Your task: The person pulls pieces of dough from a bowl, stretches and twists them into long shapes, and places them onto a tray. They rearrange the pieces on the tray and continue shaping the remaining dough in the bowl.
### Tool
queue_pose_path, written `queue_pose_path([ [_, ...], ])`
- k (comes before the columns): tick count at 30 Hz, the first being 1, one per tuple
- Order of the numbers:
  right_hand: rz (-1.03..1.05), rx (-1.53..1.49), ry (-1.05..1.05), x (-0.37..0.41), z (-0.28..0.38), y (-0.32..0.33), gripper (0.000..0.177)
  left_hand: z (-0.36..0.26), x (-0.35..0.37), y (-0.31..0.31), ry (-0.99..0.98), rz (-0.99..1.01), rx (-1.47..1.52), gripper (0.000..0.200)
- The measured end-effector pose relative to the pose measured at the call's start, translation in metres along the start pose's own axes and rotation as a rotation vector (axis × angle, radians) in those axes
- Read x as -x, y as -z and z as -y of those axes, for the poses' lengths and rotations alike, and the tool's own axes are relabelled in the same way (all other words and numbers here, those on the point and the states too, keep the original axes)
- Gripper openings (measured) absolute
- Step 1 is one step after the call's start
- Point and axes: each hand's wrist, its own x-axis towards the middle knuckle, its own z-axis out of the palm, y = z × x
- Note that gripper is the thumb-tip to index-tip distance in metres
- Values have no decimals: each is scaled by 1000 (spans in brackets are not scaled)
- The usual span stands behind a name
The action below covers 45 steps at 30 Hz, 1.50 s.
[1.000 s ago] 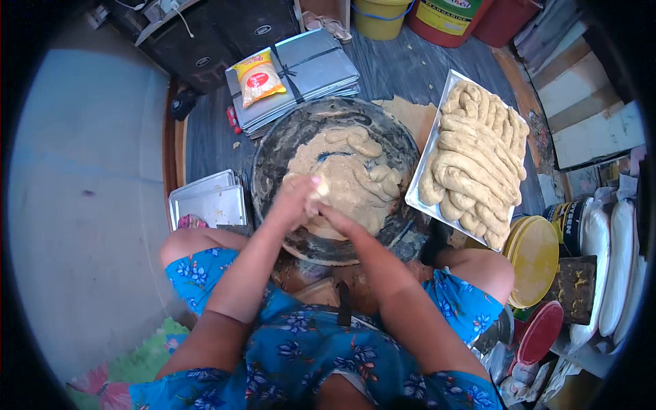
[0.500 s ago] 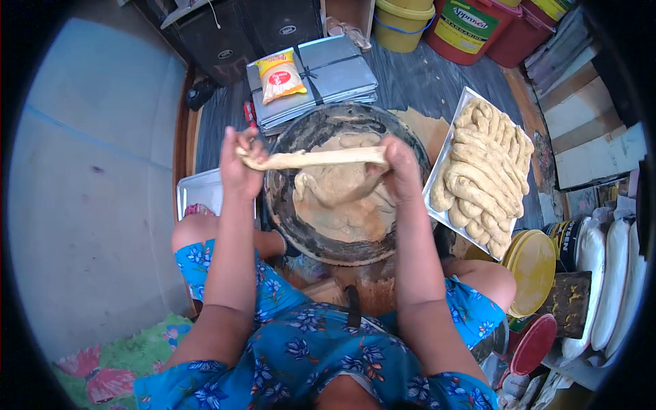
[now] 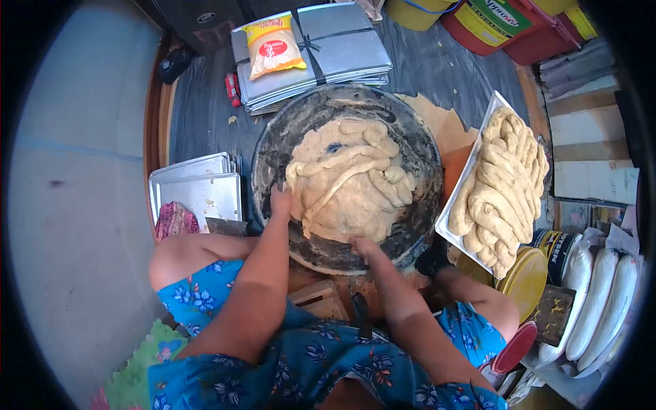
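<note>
A large mass of dough (image 3: 348, 195) lies in a wide, dark round basin (image 3: 273, 147) between my knees, with long twisted strips across its top. My left hand (image 3: 281, 203) is at the left edge of the dough, its fingers closed around that edge and partly hidden. At the near edge, my right hand (image 3: 365, 250) grips the dough with bent fingers. To the right, a metal tray (image 3: 447, 225) carries a thick pile of dough strips (image 3: 502, 188) laid over one another.
Beyond the basin, a tied stack of metal trays (image 3: 342, 41) bears a yellow-and-white packet (image 3: 273, 48). More trays (image 3: 198, 188) stand at the left beside a pink patterned cloth (image 3: 176, 220). Margarine tubs (image 3: 485, 24) are at the back right; yellow lids (image 3: 526, 273) and white rolls (image 3: 591, 307) are at the right.
The strip of dough stretched between my raised hands is now down in the basin on the dough mass. Both hands have dropped to the dough's edges, and the view has shifted.
</note>
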Motion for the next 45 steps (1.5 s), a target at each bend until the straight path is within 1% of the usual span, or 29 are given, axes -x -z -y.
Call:
queue_pose_path([
  [1,-23,-283,-65,0,-6,-9,29,4,-7,-4,79,110,216,54],
  [4,-148,-504,-206,-8,3,-22,27,38,-42,-24,200,281,-123,52],
  [5,-109,-526,-218,-16,2,-25,28,112,-73,-46,183,329,179,46],
  [7,-35,-569,-240,-38,-13,-27,28,80,-27,-50,489,305,397,58],
  [8,-85,-600,-279,-38,-6,-34,31,67,-8,-50,643,283,505,64],
  [10,-175,-659,-349,-40,16,-60,37,85,-2,-45,712,500,478,71],
  [13,97,-1158,-239,-56,12,-87,49,71,1,-39,737,871,479,78],
  [14,93,-1201,-250,-52,21,-92,51,54,8,-32,732,1003,481,80],
  [16,79,-1296,-271,-28,45,-102,55,2,14,-20,671,1090,132,81],
  [17,140,-1248,-276,-26,42,-101,53,-19,12,-19,637,1129,-39,81],
  [19,257,-1141,-278,-20,40,-88,48,-42,-2,-24,514,1089,-521,85],
  [20,394,-964,-282,-16,41,-71,44,-52,-8,-27,438,1055,-752,87],
  [22,642,-590,-294,10,73,-35,38,-56,-18,-29,241,1060,-859,86],
  [23,588,-560,-289,34,110,-28,34,-50,-28,-34,129,1079,-910,86],
  [24,472,-441,-179,30,116,-25,32,-47,-32,-40,15,1095,-961,86],
  [26,244,-202,51,16,127,-22,28,-60,-22,-47,-68,1124,-946,75],
  [28,317,330,344,-7,142,-10,27,-41,-24,-65,-139,1142,-860,63],
  [29,358,598,481,-13,157,-3,27,-16,-26,-77,-4,1139,-663,60],
  [31,173,606,506,16,227,6,29,35,-27,-99,256,1099,-268,55],
  [33,-322,177,284,-25,230,33,31,-1,-7,-90,191,1070,-174,45],
  [35,-171,231,312,-54,230,51,30,-23,-11,-83,102,921,-126,38],
  [36,-99,258,322,-59,228,55,30,-33,-27,-82,45,789,-125,36],
  [37,3,251,296,-25,249,34,28,-37,-40,-80,-11,659,-124,36],
  [39,171,-5,284,-19,256,10,29,-27,-62,-71,-400,103,-232,39],
  [41,80,-129,427,-37,253,-19,37,-33,-50,-59,-271,-60,-355,54],
  [42,71,20,428,-33,258,-36,37,-35,-48,-50,-208,-146,-419,63],
  [43,61,163,429,-21,265,-53,38,3,-73,-58,-266,-29,-479,59],
  [44,48,303,426,-14,267,-63,40,13,-77,-58,-239,82,-344,60],
  [45,-13,206,356,-16,264,-66,55,19,-78,-56,-209,195,-208,62],
])
